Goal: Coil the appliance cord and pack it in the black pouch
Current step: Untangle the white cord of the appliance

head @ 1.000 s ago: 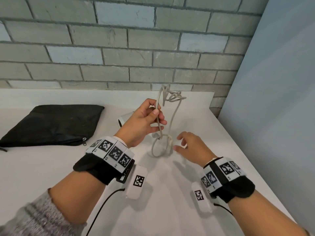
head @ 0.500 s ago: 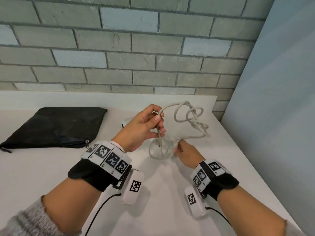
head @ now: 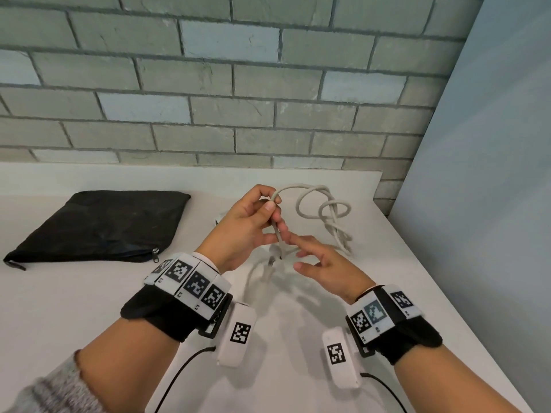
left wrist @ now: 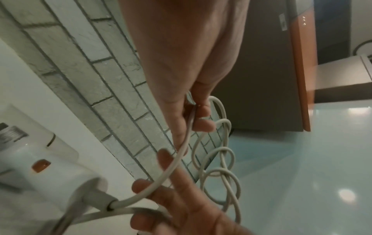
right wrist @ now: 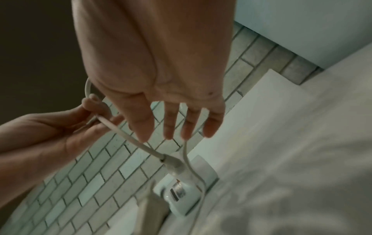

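The left hand point(head: 244, 231) pinches the tangled appliance cord point(head: 325, 216) above the desk point(head: 89, 308); the right hand point(head: 331, 272) hovers with fingers spread, released.

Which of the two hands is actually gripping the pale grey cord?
The left hand pinches the pale grey cord; the right hand has spread fingers, gripping nothing.

White table point(head: 89, 308) across the lower frame, grey brick wall point(head: 208, 99) along the top, pale blue panel point(head: 492, 174) at right, white appliance point(left wrist: 40, 182) at lower left of the left wrist view.
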